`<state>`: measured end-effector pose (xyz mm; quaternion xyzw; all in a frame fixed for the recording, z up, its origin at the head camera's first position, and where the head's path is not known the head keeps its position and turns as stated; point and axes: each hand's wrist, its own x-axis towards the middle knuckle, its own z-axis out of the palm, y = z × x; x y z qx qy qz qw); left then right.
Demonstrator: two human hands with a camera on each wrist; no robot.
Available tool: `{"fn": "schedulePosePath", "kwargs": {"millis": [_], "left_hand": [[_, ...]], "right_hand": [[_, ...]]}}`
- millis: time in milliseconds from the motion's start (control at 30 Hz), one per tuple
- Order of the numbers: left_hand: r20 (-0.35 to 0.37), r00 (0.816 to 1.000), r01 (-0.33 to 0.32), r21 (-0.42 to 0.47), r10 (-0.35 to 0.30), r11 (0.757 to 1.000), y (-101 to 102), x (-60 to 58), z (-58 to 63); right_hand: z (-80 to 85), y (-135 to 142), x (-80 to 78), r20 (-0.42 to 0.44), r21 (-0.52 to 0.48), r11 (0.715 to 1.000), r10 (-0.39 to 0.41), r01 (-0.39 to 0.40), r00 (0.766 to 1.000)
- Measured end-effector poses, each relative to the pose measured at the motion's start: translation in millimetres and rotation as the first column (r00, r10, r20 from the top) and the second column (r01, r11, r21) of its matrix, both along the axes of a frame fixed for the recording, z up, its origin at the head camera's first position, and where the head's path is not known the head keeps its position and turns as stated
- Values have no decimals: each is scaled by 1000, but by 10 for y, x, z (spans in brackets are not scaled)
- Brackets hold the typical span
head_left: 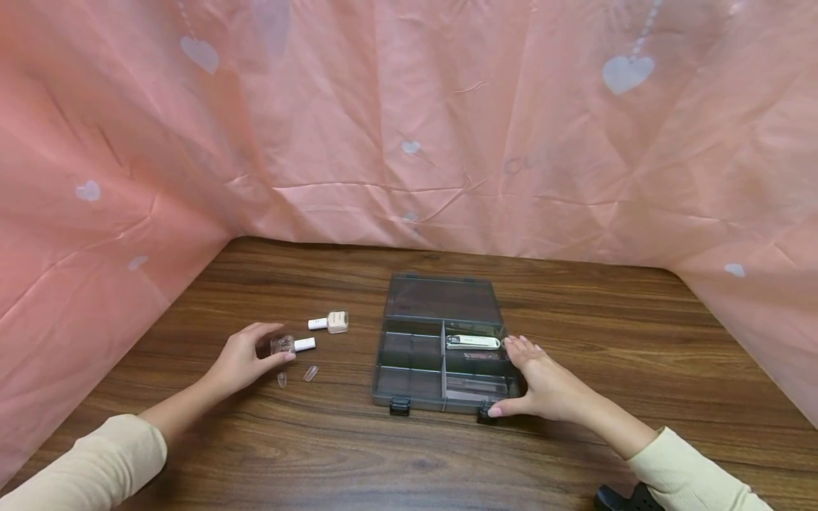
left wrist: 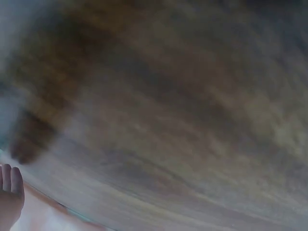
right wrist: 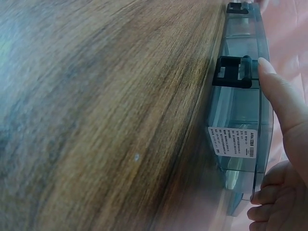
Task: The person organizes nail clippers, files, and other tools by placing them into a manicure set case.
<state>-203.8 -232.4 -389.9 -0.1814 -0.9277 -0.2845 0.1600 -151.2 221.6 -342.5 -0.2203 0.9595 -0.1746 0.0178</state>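
At the left of the table, a clear nail polish bottle (head_left: 282, 345) with a white cap lies on its side. My left hand (head_left: 239, 358) is around its body, thumb on the near side and fingers on the far side, spread apart. Just behind lies a cream nail polish bottle (head_left: 338, 322). Two clear false nail tips (head_left: 310, 373) lie in front. My right hand (head_left: 543, 380) holds the right side of an open, dark see-through compartment box (head_left: 409, 383), its thumb (right wrist: 272, 82) by a front latch. Nail clippers (head_left: 473, 343) lie in the box's back right compartment.
The box lid (head_left: 443, 297) lies folded back behind the compartments. A clear flat piece (head_left: 476, 385) sits in the front right compartment. Pink curtains (head_left: 409, 128) with hearts enclose the wooden table (head_left: 319, 454). A black strap (head_left: 629, 498) shows under the right sleeve.
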Motion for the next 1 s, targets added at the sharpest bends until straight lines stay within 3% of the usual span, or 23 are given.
{"fn": "schedulePosePath", "kwargs": {"millis": [300, 533, 1000], "left_hand": [[24, 1000, 3, -36, -2, 999, -47, 16, -33], [60, 998, 36, -30, -35, 999, -69, 15, 8], [152, 988, 23, 15, -25, 1000, -75, 47, 115]], "right_hand": [[6, 4, 3, 12, 1, 1000, 5, -5, 1000], [-3, 14, 8, 16, -8, 1000, 4, -4, 1000], [5, 5, -3, 21, -9, 1000, 10, -10, 1000]]}}
